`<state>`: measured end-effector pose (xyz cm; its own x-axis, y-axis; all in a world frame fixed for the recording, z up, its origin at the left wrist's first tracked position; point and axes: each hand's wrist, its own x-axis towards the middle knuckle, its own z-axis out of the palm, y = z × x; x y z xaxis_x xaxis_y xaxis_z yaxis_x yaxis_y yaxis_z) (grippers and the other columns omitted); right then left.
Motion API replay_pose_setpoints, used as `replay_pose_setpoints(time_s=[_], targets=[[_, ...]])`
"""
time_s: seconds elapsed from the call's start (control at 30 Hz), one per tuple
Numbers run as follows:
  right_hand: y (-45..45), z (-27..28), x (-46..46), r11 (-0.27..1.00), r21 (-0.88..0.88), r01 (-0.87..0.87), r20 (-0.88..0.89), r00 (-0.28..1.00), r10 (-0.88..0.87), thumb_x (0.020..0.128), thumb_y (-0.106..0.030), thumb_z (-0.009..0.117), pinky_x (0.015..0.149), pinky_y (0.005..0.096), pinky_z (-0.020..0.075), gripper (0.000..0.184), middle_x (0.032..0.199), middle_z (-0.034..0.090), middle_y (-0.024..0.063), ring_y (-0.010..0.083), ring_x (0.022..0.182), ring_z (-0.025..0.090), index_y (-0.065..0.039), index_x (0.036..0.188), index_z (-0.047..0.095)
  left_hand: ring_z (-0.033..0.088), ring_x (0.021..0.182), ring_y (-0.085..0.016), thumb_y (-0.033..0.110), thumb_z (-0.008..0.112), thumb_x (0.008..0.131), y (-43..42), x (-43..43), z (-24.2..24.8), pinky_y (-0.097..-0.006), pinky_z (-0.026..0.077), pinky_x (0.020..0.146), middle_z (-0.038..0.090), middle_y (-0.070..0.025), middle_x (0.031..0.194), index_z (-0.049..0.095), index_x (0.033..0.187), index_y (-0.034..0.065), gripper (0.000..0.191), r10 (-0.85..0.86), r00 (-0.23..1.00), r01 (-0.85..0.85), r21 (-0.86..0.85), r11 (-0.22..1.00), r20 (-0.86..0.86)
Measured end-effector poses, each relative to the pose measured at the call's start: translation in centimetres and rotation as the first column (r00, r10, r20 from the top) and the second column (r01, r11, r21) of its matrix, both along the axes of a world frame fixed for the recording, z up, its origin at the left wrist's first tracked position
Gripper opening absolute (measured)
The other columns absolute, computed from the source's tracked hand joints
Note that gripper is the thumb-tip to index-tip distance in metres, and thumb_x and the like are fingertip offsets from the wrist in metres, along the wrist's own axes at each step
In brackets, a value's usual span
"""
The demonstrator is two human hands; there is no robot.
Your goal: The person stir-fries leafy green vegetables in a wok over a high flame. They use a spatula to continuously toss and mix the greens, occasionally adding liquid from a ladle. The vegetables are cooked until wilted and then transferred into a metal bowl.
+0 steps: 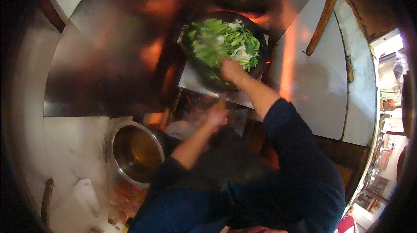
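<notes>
A dark wok (201, 72) sits over the burner, with chopped green leafy vegetables (234, 39) heaped in it. My left hand (217, 115), below the wok's near rim, grips its short wooden handle (221, 104). Over the near part of the greens, my right hand (232, 70) is closed around a cooking utensil. Motion blur and the greens hide most of that utensil, so its exact kind is unclear. Some of the vegetables on the left side are blurred too.
Orange flame (257, 17) glows behind the wok. A steel pot (125, 141) with yellowish-brown liquid stands lower left, near my left forearm. A wooden-handled tool (321, 26) extends over the pale panel (319, 92) at right. Reddish items (125, 200) lie below the pot.
</notes>
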<state>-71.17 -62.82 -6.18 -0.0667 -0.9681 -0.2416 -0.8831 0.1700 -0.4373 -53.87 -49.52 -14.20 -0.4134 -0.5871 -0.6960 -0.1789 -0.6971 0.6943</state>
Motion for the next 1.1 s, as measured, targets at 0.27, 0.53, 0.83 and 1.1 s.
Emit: replay_pose_setpoints(time_s=[0.27,0.53,0.83,1.1], targets=[[11.8,4.3,-2.2,0.983,0.030,0.181,0.096,0.978,-0.183,0.083,-0.016,0.052,0.081,0.0465,0.0483,0.043,0.097,0.064,0.0247,0.0413,0.090,0.061,-0.008,0.125,0.053,0.057,0.052,-0.019,0.010,0.059,0.083,-1.1,-0.5,0.8,-0.0331,0.052,0.042,0.055,-0.0075,0.074,0.045,0.105,0.0062,0.026,-0.070,0.995,0.073,-0.038,0.997,0.074],[6.4,1.9,-7.2,0.877,-0.001,0.481,0.198,0.859,-0.472,0.081,-0.015,0.053,0.082,0.0440,0.0484,0.048,0.099,0.064,0.0252,0.0397,0.091,0.061,-0.002,0.127,0.051,0.056,0.049,-0.019,0.013,0.057,0.086,-1.1,-0.3,0.5,-0.0349,0.052,0.041,0.052,-0.0078,0.070,0.044,0.104,0.0082,0.022,-0.125,0.991,0.125,-0.013,0.992,-0.036],[13.7,3.4,-2.6,0.932,0.044,0.359,0.187,0.914,-0.361,0.083,-0.018,0.054,0.089,0.0429,0.0461,0.048,0.110,0.060,0.0252,0.0382,0.102,0.059,-0.007,0.129,0.050,0.055,0.047,-0.020,0.015,0.055,0.088,-1.7,-0.6,-0.1,-0.0364,0.050,0.041,0.052,-0.0067,0.068,0.044,0.105,0.0075,0.022,-0.157,0.987,0.158,-0.015,0.987,0.040],[11.6,0.1,-5.6,0.719,0.063,0.692,0.396,0.644,-0.655,0.080,-0.016,0.055,0.088,0.0417,0.0474,0.050,0.113,0.061,0.0219,0.0359,0.102,0.060,-0.008,0.129,0.051,0.058,0.049,-0.022,0.016,0.052,0.088,-1.7,-0.7,0.1,-0.0374,0.051,0.043,0.055,-0.0107,0.067,0.042,0.116,0.0071,0.031,-0.294,0.941,0.335,-0.322,0.886,0.169]])
